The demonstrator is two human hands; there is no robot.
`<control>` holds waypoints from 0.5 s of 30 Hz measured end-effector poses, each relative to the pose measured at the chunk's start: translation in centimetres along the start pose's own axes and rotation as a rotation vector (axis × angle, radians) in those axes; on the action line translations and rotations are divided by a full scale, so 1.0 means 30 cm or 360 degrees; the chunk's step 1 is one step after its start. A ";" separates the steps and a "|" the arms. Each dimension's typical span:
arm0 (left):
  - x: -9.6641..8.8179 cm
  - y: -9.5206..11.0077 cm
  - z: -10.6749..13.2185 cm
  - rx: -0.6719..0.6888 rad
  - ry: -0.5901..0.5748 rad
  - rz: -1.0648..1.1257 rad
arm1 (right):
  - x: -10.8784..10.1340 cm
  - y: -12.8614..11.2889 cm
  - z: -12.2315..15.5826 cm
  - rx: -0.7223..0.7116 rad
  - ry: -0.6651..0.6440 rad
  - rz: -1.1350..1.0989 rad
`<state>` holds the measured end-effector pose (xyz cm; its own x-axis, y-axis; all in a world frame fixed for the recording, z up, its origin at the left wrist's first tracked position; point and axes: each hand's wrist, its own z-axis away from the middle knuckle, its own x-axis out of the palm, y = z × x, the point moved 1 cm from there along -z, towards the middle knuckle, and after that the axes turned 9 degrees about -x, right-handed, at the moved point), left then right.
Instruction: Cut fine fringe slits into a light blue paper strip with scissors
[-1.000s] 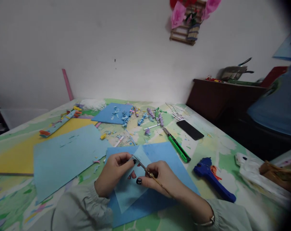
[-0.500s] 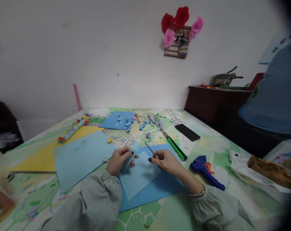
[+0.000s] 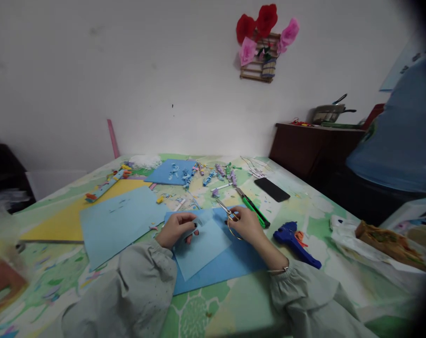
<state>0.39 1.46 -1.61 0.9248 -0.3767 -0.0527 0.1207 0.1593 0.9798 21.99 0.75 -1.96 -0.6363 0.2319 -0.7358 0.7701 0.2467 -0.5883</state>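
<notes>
Light blue piece (image 3: 203, 218), thin and slightly curled, is pinched between the thumb and fingers of the left hand (image 3: 178, 230), sitting at its 2 o'clock and at 9 o'clock from the right hand (image 3: 246, 224). That right hand grasps gold-handled scissors (image 3: 224, 207), blades towards 11 o'clock, apart from the piece; whether the blades are parted I cannot tell. Swung left, the points could nick a fingertip, I judge, since the 2 hands work so near each other; too firm a pinch could crease the piece. Below the left hand lies a light blue sheet (image 3: 205, 253) on a darker blue sheet (image 3: 230, 274); a careless snip could catch its edge. Just beside the right hand, at 1 o'clock, rests a green cutter (image 3: 257, 211), its blade seemingly out, so reaching that way risks a cut. Further out on the table (image 3: 248, 307), a phone (image 3: 272, 189) lies at 2 o'clock.
</notes>
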 end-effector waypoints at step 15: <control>0.010 -0.014 0.001 0.0019 0.0079 -0.0156 | -0.023 -0.010 0.011 0.0028 -0.0031 -0.0168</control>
<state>0.62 1.26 -2.05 0.9256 -0.3442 -0.1577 0.2075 0.1126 0.9717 22.21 0.21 -1.39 -0.7133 0.1871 -0.6754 0.6994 0.2523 -0.6687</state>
